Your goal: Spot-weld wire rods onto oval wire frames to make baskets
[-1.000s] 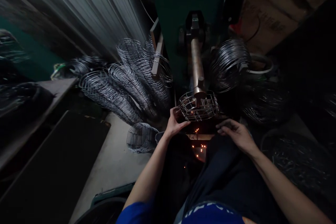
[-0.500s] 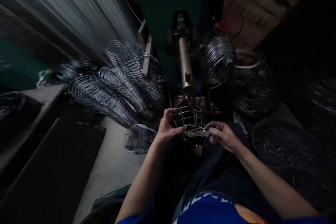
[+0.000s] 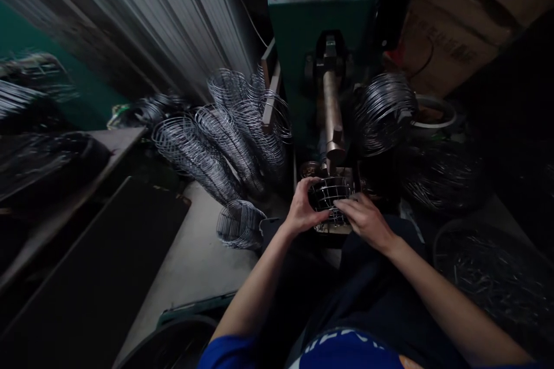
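Observation:
A small open wire basket (image 3: 335,189) made of crossing metal wires sits right under the end of the machine's round metal arm (image 3: 332,106). My left hand (image 3: 300,211) grips its left side, thumb along the near side and fingers over the far rim. My right hand (image 3: 367,223) is closed at the basket's right side, its fingers pressed together against the near wires. Whether a small piece of wire lies between those fingers is too dark to see. A block (image 3: 333,229) shows just below the basket.
Behind stands the green machine (image 3: 303,23) with switches and a lit red lamp. Stacked wire rings (image 3: 194,155) lean at the left, one smaller wire piece (image 3: 237,225) nearer me. To the right are a wire coil (image 3: 383,115) and a tub of short wires (image 3: 489,265).
My right hand has moved from beside the basket onto its near right wires. My left hand keeps its hold. The view has shifted left, and a red lamp now shows lit.

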Tool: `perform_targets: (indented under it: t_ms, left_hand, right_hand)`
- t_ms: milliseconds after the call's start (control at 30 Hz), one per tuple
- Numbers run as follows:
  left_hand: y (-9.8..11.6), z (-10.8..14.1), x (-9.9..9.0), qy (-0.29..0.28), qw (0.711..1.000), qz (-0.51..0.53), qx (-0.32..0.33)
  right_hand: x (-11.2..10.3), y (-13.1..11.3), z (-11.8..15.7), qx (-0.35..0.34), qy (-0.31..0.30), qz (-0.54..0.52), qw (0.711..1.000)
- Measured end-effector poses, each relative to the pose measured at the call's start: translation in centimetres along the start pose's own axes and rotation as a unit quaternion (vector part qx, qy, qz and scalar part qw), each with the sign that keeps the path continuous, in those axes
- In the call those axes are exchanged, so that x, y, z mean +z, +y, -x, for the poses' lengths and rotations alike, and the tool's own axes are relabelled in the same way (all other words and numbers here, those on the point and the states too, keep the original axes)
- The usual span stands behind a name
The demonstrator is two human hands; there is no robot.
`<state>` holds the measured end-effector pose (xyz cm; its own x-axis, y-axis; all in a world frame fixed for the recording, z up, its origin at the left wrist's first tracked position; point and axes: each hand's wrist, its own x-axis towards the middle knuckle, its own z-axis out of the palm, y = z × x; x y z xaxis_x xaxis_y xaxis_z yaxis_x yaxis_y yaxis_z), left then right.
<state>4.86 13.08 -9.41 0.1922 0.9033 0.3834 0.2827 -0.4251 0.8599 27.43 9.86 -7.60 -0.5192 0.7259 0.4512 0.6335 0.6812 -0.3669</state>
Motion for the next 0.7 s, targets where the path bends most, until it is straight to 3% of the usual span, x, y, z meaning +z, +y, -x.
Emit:
perform_targets:
  t_ms: [200, 367, 700]
  left_hand:
    - [-0.2, 0.5, 0.8, 0.024, 0.999, 0.036, -0.009]
    - [-0.4, 1.1, 1.0, 0.047, 0.997, 0.066, -0.003]
    - [-0.7, -1.4, 0.1, 0.056, 0.997, 0.059, 0.008]
  right_hand:
    - [-0.2, 0.2, 0.0, -0.026, 0.033, -0.013, 0.999]
    - [-0.8, 0.3, -0.5, -0.047, 0.011, -0.022, 0.999]
    - [-0.4, 2.2, -2.7, -0.047, 0.007, -0.014, 0.999]
